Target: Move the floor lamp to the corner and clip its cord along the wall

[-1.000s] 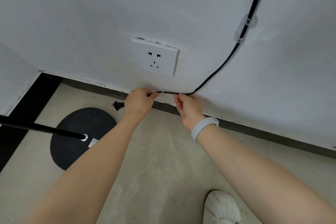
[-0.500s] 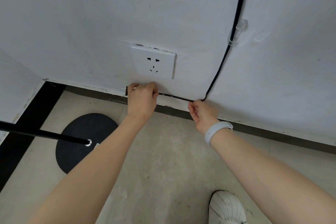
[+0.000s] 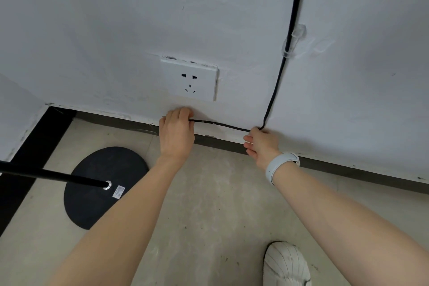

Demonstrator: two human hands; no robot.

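The floor lamp's round black base (image 3: 97,183) sits on the floor near the corner at left, its black pole (image 3: 53,174) slanting out of view. The black cord (image 3: 276,88) runs down the white wall through a clear clip (image 3: 293,40), bends low on the wall and runs left (image 3: 222,124) just above the skirting. My left hand (image 3: 176,132) is shut on the cord's left stretch under the white socket (image 3: 190,79), hiding the plug end. My right hand (image 3: 261,144) pinches the cord at the bend with its fingertips.
A dark skirting strip (image 3: 348,169) runs along the foot of the wall, and a black band (image 3: 34,137) lines the left wall. My white shoe (image 3: 286,264) stands on the grey floor at the lower right. A white band is on my right wrist (image 3: 279,166).
My hands moved apart along the cord: the left slid up under the socket, the right slid right to the bend. The cord now lies straight and low along the wall.
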